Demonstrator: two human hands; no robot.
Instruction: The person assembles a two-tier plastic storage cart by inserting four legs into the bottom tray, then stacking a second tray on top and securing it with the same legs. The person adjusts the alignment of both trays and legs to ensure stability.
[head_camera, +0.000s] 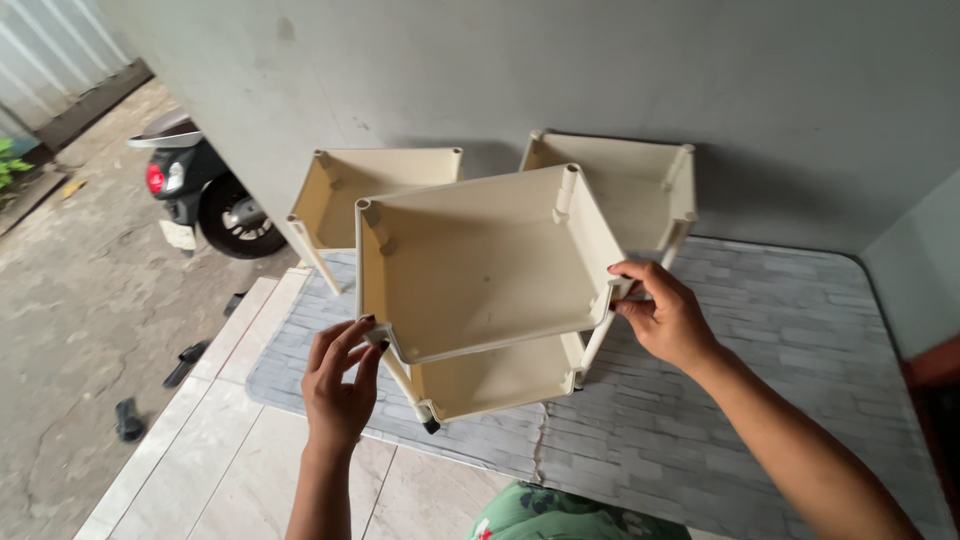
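A cream plastic tray-shaped shelf (480, 265) with corner sockets is held tilted above a table. My left hand (338, 378) grips its near left corner and my right hand (665, 315) grips its right corner. Directly beneath it sits a second cream shelf (500, 382) with thin legs (405, 385) ending in dark feet. Two more cream shelves stand behind, one at the back left (340, 190) and one at the back right (640, 185), both leaning near the grey wall.
The table (760, 390) has a grey brick-pattern cover. A grey wall (560, 70) rises behind it. At left, a parked scooter (200, 185) stands on concrete, with dark sandals (185, 363) nearby. Pale floor tiles (220, 460) lie below.
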